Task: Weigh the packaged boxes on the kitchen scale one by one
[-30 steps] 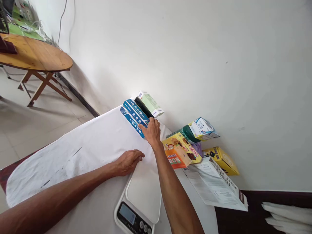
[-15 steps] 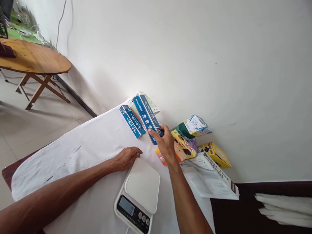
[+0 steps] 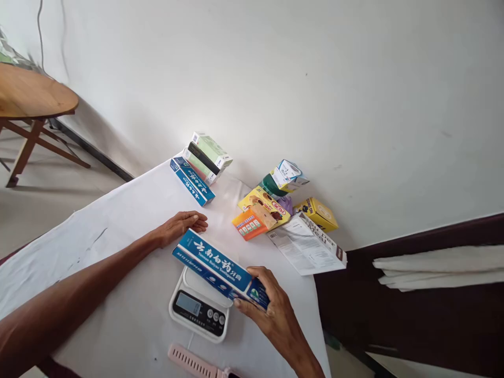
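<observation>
My right hand (image 3: 275, 307) grips one end of a blue toothpaste box (image 3: 218, 270), thumb and fingers on opposite sides. The box hangs tilted over a white digital scale (image 3: 200, 311), hiding much of its weighing plate. Resting on the white cloth beyond the scale, my left hand (image 3: 181, 227) holds nothing, its fingers loosely stretched and slightly curved. Farther back lies another blue toothpaste box (image 3: 192, 181), beside green and white boxes (image 3: 212, 149) with a black box between them.
To the right are an orange packet (image 3: 249, 224), a yellow biscuit box (image 3: 258, 198), a blue-white carton (image 3: 289, 175), a yellow box (image 3: 317, 214) and a white printed carton (image 3: 307, 244). A pink watch strap (image 3: 192, 361) lies near the front. A wall borders the far side; a wooden table (image 3: 35, 92) stands left.
My right hand has lifted the toothpaste box away from the green and white boxes and brought it nearer, over the scale. My left hand's fingers have straightened somewhat. The view has shifted right.
</observation>
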Demonstrator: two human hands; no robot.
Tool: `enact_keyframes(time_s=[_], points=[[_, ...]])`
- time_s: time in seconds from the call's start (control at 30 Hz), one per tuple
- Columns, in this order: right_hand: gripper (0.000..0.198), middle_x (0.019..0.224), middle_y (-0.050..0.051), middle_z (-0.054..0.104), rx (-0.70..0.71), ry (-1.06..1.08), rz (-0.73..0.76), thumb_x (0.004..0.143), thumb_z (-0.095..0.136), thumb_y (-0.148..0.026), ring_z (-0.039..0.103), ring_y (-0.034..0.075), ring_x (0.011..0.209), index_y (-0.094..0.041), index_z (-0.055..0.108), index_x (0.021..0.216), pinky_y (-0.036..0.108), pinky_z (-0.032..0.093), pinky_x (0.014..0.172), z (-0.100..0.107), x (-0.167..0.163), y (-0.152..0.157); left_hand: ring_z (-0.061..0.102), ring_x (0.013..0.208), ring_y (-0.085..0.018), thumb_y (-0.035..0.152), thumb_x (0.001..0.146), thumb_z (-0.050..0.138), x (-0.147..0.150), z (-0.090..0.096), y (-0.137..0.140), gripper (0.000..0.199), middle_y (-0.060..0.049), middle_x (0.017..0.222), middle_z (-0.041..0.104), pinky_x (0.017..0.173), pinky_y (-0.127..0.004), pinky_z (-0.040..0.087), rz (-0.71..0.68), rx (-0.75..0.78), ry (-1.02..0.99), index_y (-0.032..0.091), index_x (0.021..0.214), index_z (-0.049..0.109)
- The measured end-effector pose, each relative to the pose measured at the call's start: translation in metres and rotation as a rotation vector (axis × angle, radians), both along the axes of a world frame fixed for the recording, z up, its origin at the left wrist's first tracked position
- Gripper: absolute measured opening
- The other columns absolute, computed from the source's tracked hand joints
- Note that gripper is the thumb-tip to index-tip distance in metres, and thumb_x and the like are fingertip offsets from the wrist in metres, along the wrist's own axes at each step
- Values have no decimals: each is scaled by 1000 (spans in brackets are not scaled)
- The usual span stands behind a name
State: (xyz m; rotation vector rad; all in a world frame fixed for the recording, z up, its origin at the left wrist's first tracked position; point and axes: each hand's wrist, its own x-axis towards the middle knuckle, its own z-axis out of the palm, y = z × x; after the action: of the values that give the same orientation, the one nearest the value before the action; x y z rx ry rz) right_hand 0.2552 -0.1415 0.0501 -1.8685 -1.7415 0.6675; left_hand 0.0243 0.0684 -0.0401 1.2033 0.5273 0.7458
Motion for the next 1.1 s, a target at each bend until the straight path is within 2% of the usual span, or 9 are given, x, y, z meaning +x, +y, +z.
enact_keyframes(time_s=[0.1, 0.2, 0.37, 0.57, 0.7, 0.87, 1.0, 1.1], points=[[41, 117, 7, 62, 54, -34, 24, 84, 75, -38, 63, 25, 110, -25, 59, 119, 37, 53, 93, -12, -5, 0, 71, 112, -31, 66, 83, 74, 0, 2, 0, 59, -16, 115, 76, 105, -47, 50, -23, -87, -36, 15, 114, 72], [44, 118, 7, 63, 82, -81, 44, 82, 77, -31, 62, 26, 112, -25, 58, 120, 39, 54, 95, -15, -7, -1, 70, 113, -30, 63, 82, 77, 0, 4, -1, 56, -15, 115, 76, 108, -47, 48, -30, -143, -60, 15, 113, 73], [83, 131, 9, 63, 129, -241, 50, 69, 89, -21, 59, 30, 122, -26, 47, 140, 47, 50, 104, -10, -13, -4, 70, 115, -30, 58, 85, 77, 0, 8, -2, 52, -15, 115, 77, 112, -47, 45, -28, -220, -81, 15, 113, 74], [60, 123, 9, 69, 253, -250, 76, 83, 79, -25, 66, 29, 111, -27, 52, 136, 45, 54, 95, -21, -23, -5, 69, 116, -31, 56, 83, 80, 0, 12, -2, 53, -17, 115, 77, 114, -48, 43, -21, -242, -84, 11, 112, 74], [49, 123, 10, 69, 261, -193, -85, 89, 73, -36, 67, 28, 108, -27, 55, 133, 42, 56, 90, -25, -3, -26, 70, 112, -30, 55, 84, 78, -1, 12, -1, 49, -16, 112, 78, 112, -50, 45, -11, -216, -59, 13, 110, 75], [57, 124, 10, 68, 216, -232, -435, 88, 66, -59, 66, 30, 110, -24, 58, 132, 46, 54, 93, -30, 56, -58, 70, 113, -30, 57, 84, 79, 1, 13, -3, 52, -16, 112, 77, 113, -51, 44, -5, -176, -37, 13, 111, 75], [71, 124, 15, 68, 181, -248, -619, 83, 63, -71, 66, 34, 111, -18, 59, 130, 50, 53, 93, -48, 100, -62, 69, 111, -31, 67, 88, 68, 4, 19, -11, 58, -14, 114, 76, 108, -49, 49, 5, -25, 86, 15, 115, 73], [77, 123, 17, 67, 171, -273, -651, 81, 60, -75, 65, 36, 111, -14, 60, 129, 53, 52, 94, -66, 121, -54, 68, 113, -31, 70, 94, 55, 5, 25, -18, 59, -11, 117, 75, 107, -45, 48, -16, 166, 217, 18, 115, 73]])
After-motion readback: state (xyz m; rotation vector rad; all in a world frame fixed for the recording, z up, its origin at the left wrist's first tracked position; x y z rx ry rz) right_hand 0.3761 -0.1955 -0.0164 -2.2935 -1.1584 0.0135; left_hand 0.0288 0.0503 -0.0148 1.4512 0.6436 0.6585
